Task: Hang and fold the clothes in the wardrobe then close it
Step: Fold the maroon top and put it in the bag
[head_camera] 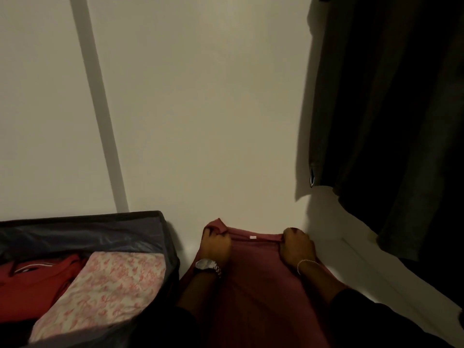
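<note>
The wall (200,109) fills the far part of the scene, pale, with a grey vertical band on its left side. Dark hanging clothes (391,121) occupy the right side, reaching down toward the pale floor (364,259) of the wardrobe.

A dark fabric box (160,222) sits at near left, open at the top. Inside it lie a folded patterned cloth (105,287), white with pink print, and, to its left, a red garment (37,280). The two touch.

The maroon garment (253,285) lies at near centre, just right of the box, spread between both forearms. Its far edge carries a small white label (252,237).

The left hand (217,243) grips the far-left corner of the maroon garment, fingers curled round the fabric. A watch (206,265) sits on that wrist.

The right hand (297,247) grips the far-right corner of the same edge, fingers likewise curled round the fabric. A bracelet (305,263) circles that wrist. The hands are apart, with the label between them.
</note>
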